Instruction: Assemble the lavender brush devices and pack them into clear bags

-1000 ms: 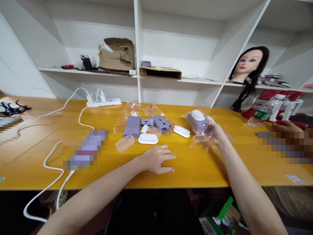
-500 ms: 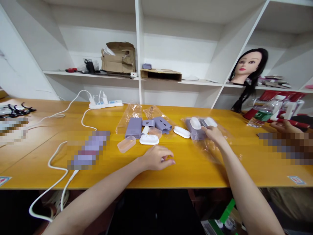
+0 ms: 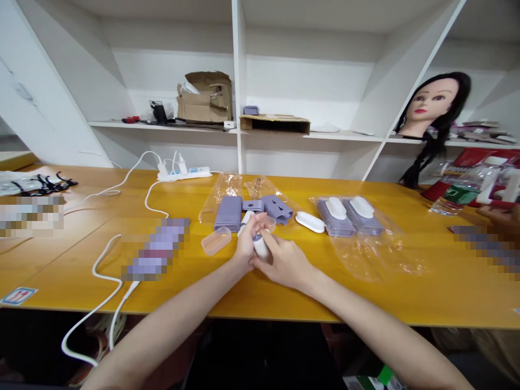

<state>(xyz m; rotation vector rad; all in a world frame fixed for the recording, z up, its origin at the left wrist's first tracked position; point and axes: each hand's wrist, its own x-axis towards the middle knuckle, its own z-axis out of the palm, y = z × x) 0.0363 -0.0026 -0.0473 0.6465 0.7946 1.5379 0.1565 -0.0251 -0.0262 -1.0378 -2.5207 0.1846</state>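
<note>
My left hand (image 3: 245,247) is curled round a small white bottle with a purple top (image 3: 260,247), above the middle of the table. Against it, my right hand (image 3: 289,261) has thumb and forefinger closed on the same bottle. Just behind my hands lie a purple case (image 3: 228,213), a small purple piece (image 3: 253,205) and a purple holder with cutouts (image 3: 277,208). Left of them is a clear, open cup-like cover (image 3: 216,240). A white brush (image 3: 310,221) lies bristles up to the right. Farther right, two bagged purple cases (image 3: 340,226) each carry a white brush (image 3: 336,208).
A phone (image 3: 156,249) with a white cable lies to the left, near a power strip (image 3: 184,173). At right stand a water bottle (image 3: 457,192) and, on the shelf, a mannequin head (image 3: 433,105). Another person's hand (image 3: 493,215) shows at the right edge.
My right hand has left the brush on the bagged cases and come to the middle. It now meets my left hand at the small bottle. The view has shifted slightly.
</note>
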